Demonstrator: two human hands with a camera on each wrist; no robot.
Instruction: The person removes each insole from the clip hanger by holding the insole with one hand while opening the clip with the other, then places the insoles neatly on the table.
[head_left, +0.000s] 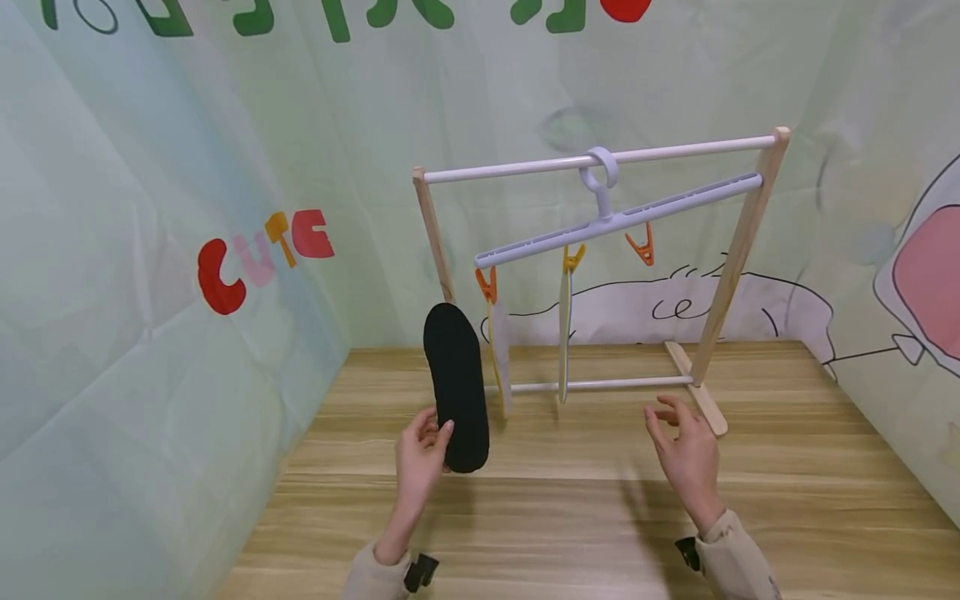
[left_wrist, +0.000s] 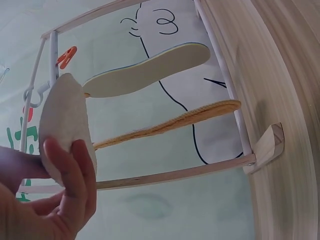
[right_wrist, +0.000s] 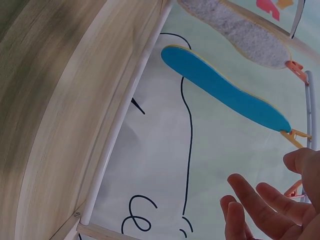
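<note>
My left hand (head_left: 422, 454) pinches a black insole (head_left: 455, 383) near its lower end, between thumb and fingers. Its other face looks pale in the left wrist view. Above the table my right hand (head_left: 684, 450) hovers with loosely bent fingers and holds nothing. A lilac hanger (head_left: 645, 212) tilts down to the left. From its left end an orange clip (head_left: 488, 286) holds a fluffy grey insole (right_wrist: 240, 32). Near the middle, a yellow clip (head_left: 573, 258) holds a thin insole, blue (right_wrist: 225, 90) on one face and beige on the other. Another orange clip (head_left: 642, 247) hangs with nothing in it.
The hanger hooks over the white top bar (head_left: 510, 170) of a wooden stand, whose right post (head_left: 738, 258) rises from a foot (head_left: 697, 387) on the wood-grain table (head_left: 555, 525). Printed cloth (head_left: 225, 150) surrounds the table at the back and sides.
</note>
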